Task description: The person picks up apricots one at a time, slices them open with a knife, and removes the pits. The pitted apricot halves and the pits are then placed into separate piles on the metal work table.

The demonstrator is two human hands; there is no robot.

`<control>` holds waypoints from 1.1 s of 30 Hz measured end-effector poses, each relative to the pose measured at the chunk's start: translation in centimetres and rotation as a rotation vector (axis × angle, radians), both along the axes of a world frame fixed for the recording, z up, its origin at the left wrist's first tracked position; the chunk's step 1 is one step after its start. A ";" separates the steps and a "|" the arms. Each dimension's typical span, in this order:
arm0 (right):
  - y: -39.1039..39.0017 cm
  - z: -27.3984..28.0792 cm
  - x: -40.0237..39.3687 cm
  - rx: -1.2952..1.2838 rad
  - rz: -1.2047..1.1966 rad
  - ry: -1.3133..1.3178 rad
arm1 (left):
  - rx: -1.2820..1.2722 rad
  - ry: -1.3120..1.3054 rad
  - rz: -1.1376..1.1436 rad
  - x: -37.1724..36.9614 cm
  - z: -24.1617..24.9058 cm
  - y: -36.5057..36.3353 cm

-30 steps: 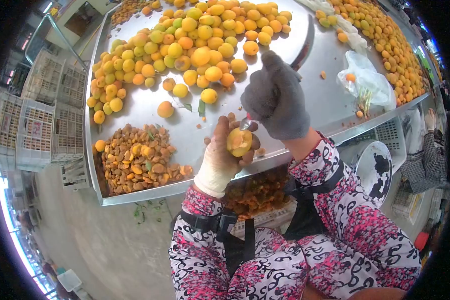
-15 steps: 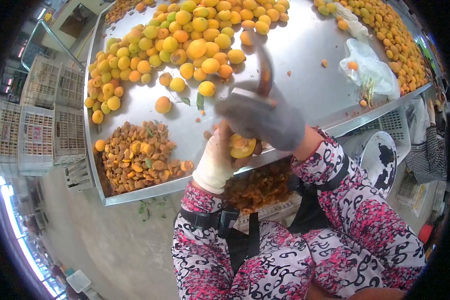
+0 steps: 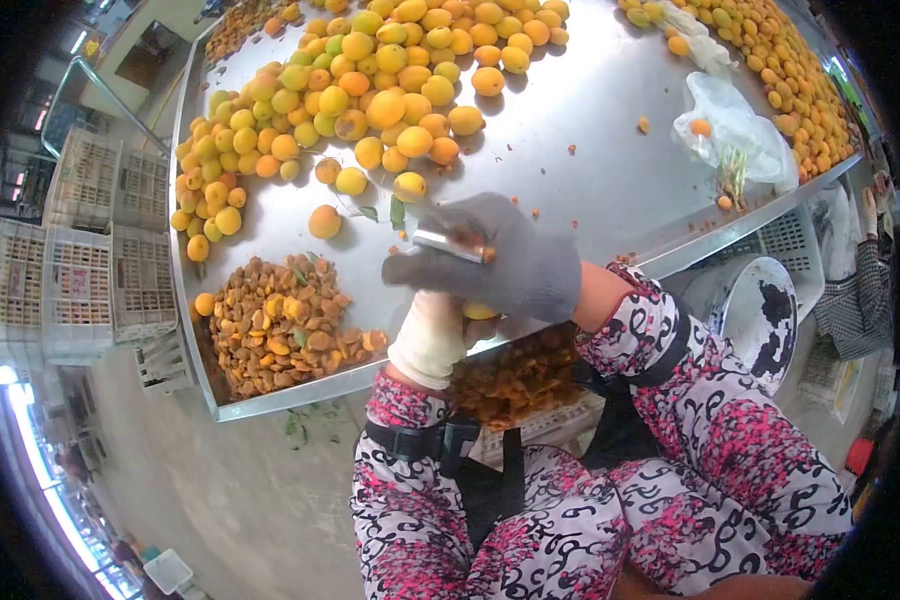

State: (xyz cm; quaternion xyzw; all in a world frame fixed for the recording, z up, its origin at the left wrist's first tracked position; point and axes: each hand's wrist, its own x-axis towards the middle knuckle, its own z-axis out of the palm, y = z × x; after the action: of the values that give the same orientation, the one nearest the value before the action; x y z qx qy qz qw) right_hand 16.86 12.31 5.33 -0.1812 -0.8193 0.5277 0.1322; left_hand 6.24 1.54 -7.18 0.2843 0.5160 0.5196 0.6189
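Note:
My left hand (image 3: 431, 335), in a white glove, is closed around an apricot (image 3: 481, 311) above the table's near edge. Only a yellow sliver of that fruit shows beneath my other hand. My right hand (image 3: 510, 255), gloved in grey, crosses over the left one and is closed on a small knife (image 3: 450, 245). Of the knife I see a shiny metal part and a brownish end; its cutting edge is hidden. Left of my hands, a heap of brown pits and orange scraps (image 3: 270, 320) lies in the tray corner. Whole apricots (image 3: 370, 90) are piled beyond them.
The metal table (image 3: 570, 190) has a raised rim. A clear plastic bag (image 3: 725, 125) and more apricots (image 3: 780, 80) lie at the right. Brown pulp (image 3: 515, 385) fills a crate below my hands. A stained bucket (image 3: 760, 315) stands right, stacked crates (image 3: 75, 280) left.
My right hand has moved left and turned over the left hand, and the knife has swung from pointing up to lying nearly level. The cut apricot is now mostly covered.

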 end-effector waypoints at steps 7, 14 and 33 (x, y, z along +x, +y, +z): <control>1.3 -1.2 -1.0 -0.445 -0.190 0.084 | -0.156 0.187 -0.220 -0.6 0.7 0.8; -0.1 -1.2 -1.9 -0.238 -0.171 0.054 | -0.059 0.169 -0.069 1.0 2.0 0.5; 1.1 -0.6 0.2 -0.581 -0.261 0.229 | 0.163 0.360 -0.006 0.9 3.7 0.9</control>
State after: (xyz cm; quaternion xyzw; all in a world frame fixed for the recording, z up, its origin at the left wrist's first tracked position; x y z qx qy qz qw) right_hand 17.09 13.40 4.71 -0.2543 -0.5846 0.7345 0.2326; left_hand 7.17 2.42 -3.52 0.4231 0.5736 0.4986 0.4932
